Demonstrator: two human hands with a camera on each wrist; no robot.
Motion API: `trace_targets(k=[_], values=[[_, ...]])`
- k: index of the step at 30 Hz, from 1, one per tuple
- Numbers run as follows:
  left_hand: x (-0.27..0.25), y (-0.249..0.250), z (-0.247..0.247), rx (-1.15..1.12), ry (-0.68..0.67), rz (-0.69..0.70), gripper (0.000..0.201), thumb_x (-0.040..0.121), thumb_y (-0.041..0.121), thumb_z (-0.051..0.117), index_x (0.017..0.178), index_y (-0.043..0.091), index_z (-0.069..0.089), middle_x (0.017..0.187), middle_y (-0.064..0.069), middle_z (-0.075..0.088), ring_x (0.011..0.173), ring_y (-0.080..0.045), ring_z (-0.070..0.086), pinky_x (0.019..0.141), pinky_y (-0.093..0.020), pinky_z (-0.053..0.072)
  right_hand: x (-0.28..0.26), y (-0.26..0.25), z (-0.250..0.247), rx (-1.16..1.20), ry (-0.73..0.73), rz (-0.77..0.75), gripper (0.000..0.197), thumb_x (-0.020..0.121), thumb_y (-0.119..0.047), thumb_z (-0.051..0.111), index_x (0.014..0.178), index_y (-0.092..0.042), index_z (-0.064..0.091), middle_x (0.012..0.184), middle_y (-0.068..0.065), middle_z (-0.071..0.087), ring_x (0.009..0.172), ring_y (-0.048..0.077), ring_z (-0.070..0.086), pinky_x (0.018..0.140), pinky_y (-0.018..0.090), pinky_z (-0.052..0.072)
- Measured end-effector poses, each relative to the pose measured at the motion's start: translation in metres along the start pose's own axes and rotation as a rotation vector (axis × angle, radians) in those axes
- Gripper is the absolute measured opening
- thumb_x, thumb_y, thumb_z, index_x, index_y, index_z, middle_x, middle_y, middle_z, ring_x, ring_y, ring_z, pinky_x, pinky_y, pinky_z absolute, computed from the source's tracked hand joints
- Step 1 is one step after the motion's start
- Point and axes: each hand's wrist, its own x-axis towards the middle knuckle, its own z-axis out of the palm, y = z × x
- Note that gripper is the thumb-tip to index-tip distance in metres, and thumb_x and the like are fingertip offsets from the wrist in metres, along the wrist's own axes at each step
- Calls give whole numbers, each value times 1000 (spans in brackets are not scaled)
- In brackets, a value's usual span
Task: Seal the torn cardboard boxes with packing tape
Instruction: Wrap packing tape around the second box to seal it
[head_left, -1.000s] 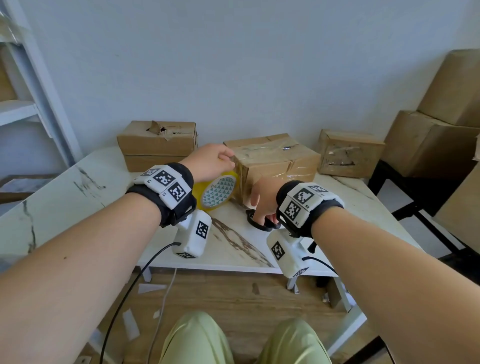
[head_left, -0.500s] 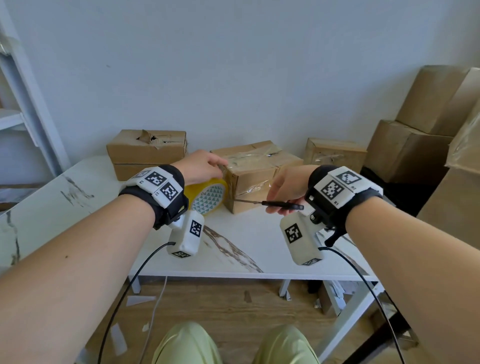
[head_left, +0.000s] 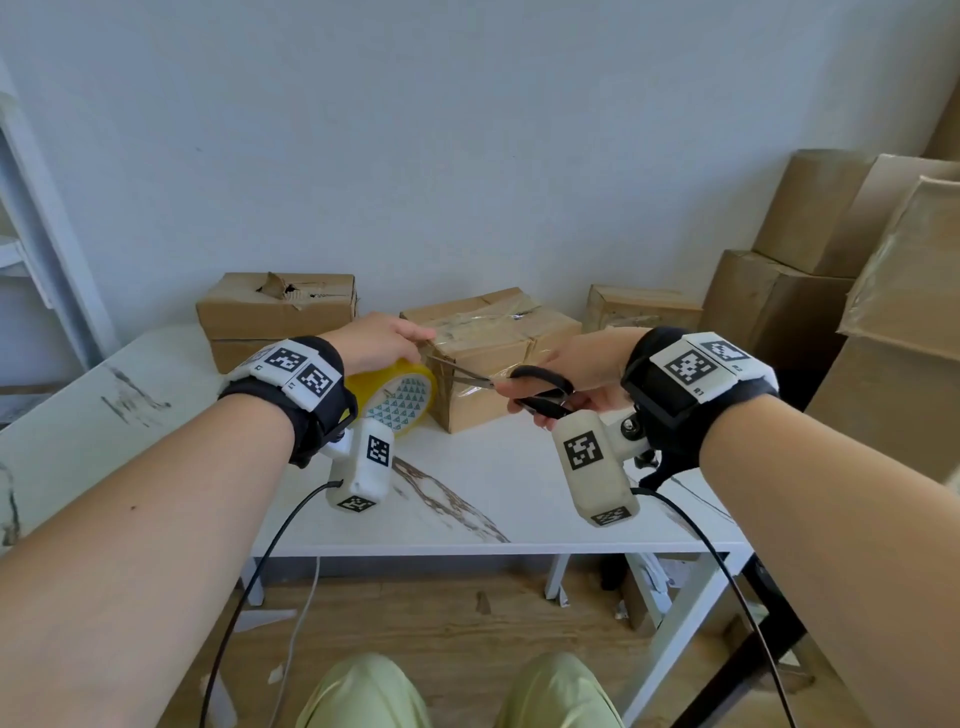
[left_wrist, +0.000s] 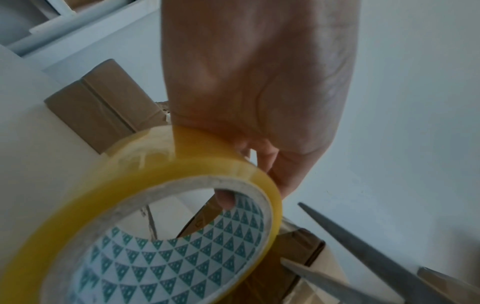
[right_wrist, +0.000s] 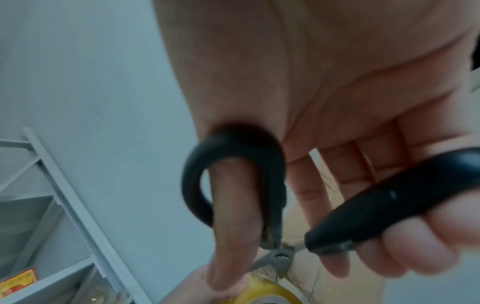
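While the white marbled surface (head_left: 467, 493) carries three cardboard boxes along the far wall, I'm watching the middle box (head_left: 498, 358), the one already wrapped in shiny clear tape, because that's where both hands meet. Torn box (head_left: 278, 312) sits far left, its top ripped open and not yet sealed; the small box (head_left: 641, 309) sits far right, well apart from the action.

Now the tape roll (head_left: 397, 392), yellow, standing on edge just beside the middle box's near-left corner. My left hand (head_left: 382, 340) is clamped on it from above, and in the left wrist view a fingertip (left_wrist: 226, 198) hooks inside the core. I judge a short run of tape stretches from the roll rightward to the box corner, though the strip itself is too clear to trace.

Scissors (head_left: 519, 387) come in from the right, held in my right hand (head_left: 582, 369), thumb through one black loop, fingers curled round the other. Long axis runs right to left, tips pointing at the gap between roll and box. Blades stand parted, one above, one below, in the left wrist view.

So the cut turns on that gap: it lies left of the right-hand grip, straight along the blades.
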Motion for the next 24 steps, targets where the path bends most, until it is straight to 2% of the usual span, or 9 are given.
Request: trace_targets(k=[1, 2, 4, 6, 13, 16, 20, 24], values=[[0, -1, 0, -5, -7, -2, 46, 92, 5, 51, 134, 22, 52, 144, -2, 45, 135, -19, 37, 109, -28, 24, -1, 0, 0, 7, -7, 6, 56, 59, -57, 80, 90, -12, 73, 97, 12, 71, 82, 22, 51, 82, 34, 40], [0, -2, 0, -9, -12, -3, 46, 92, 4, 51, 134, 23, 51, 145, -3, 44, 135, -19, 37, 110, -29, 24, -2, -1, 2, 29, -12, 5, 57, 58, -57, 80, 92, -11, 72, 101, 14, 70, 80, 21, 53, 82, 33, 41], [0, -2, -1, -16, -14, 0, 47, 92, 3, 49, 135, 22, 51, 146, -3, 43, 136, -20, 35, 110, -29, 23, -6, -6, 7, 90, -31, 4, 44, 74, -50, 73, 90, -9, 68, 89, 11, 66, 69, 17, 56, 79, 31, 44], [0, -1, -1, -20, -16, 6, 48, 92, 1, 47, 135, 20, 51, 148, -4, 39, 137, -21, 33, 109, -27, 23, -1, -10, 13, 146, -41, -3, 36, 82, -44, 67, 89, -9, 64, 87, 10, 61, 64, 16, 54, 81, 31, 44], [-1, -8, -2, -67, 15, 25, 46, 93, 0, 44, 134, 20, 53, 148, -1, 40, 137, -20, 32, 110, -28, 23, 14, -27, 26, 147, 0, -68, 37, 83, -45, 66, 88, -9, 64, 89, 10, 62, 73, 18, 56, 100, 40, 44], [-1, -12, -3, -72, 14, 22, 45, 94, 3, 44, 134, 22, 53, 147, -2, 41, 136, -20, 35, 109, -29, 25, 18, -30, 27, 139, -2, -90, 38, 83, -43, 66, 94, -7, 65, 95, 12, 62, 75, 19, 56, 99, 40, 45], [-1, -11, -4, -71, 13, 24, 45, 94, 3, 44, 134, 22, 53, 148, -2, 40, 136, -20, 34, 108, -28, 26, 18, -31, 26, 157, -4, -111, 32, 88, -38, 62, 93, -7, 63, 94, 12, 60, 66, 14, 54, 90, 34, 45], [-2, -10, -4, -79, 14, 16, 45, 94, 4, 44, 134, 23, 53, 148, -2, 40, 134, -20, 36, 108, -31, 28, 18, -33, 25, 149, 16, -134, 30, 87, -36, 64, 90, -6, 66, 96, 11, 63, 67, 12, 56, 98, 37, 45]])
